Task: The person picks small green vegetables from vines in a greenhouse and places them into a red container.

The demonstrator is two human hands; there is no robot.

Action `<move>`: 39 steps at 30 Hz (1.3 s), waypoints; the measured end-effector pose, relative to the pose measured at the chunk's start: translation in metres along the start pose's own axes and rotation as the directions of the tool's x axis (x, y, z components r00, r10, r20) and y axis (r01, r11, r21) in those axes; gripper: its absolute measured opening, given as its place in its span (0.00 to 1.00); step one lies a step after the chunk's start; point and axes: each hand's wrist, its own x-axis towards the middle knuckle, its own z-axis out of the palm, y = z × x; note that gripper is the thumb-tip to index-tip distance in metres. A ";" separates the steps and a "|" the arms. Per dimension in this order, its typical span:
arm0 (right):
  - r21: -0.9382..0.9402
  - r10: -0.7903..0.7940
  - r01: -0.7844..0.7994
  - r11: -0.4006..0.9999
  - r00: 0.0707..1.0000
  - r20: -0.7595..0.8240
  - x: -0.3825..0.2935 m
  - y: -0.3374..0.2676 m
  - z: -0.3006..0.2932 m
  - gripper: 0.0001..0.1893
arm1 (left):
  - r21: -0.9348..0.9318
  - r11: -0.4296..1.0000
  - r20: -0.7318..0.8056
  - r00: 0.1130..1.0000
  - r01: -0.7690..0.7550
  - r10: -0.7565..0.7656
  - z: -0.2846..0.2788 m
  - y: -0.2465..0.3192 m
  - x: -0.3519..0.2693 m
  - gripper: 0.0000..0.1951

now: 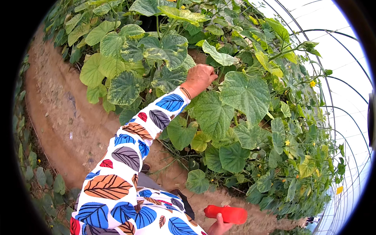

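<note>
My left hand [201, 78] reaches into the cucumber plants, its fingers bent together beside a stem between large leaves. Whether anything thin lies between its fingertips cannot be told. A broad cucumber leaf [246, 95] spreads just right of this hand, and another leaf [213, 114] hangs below it. Low in the view, my right hand [220, 226] grips a red object [226, 214], smooth and elongated, with the thumb on its side. The sleeve on the reaching arm is white with a printed leaf pattern.
A bare dirt path [82, 129] curves along the left, with a small pale scrap [71, 135] on it. More plants line its far left edge. Thin greenhouse hoops [346, 83] arch at the right, where a yellow card [339, 190] hangs. Yellow flowers dot the vines.
</note>
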 end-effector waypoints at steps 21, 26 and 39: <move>0.083 -0.005 0.013 0.996 0.995 -0.096 -0.028 0.014 -0.007 0.35 | 0.272 0.371 0.589 0.458 -0.888 0.666 0.071 0.034 0.019 0.06; 0.145 -0.011 0.018 0.989 0.999 -0.051 -0.016 0.030 -0.027 0.34 | 0.203 0.422 0.612 0.451 -0.884 0.649 0.050 0.036 0.002 0.05; 0.069 0.023 -0.033 0.997 0.990 0.137 0.015 0.047 -0.026 0.35 | -0.148 0.771 0.801 0.382 -0.620 0.461 0.045 0.127 -0.083 0.10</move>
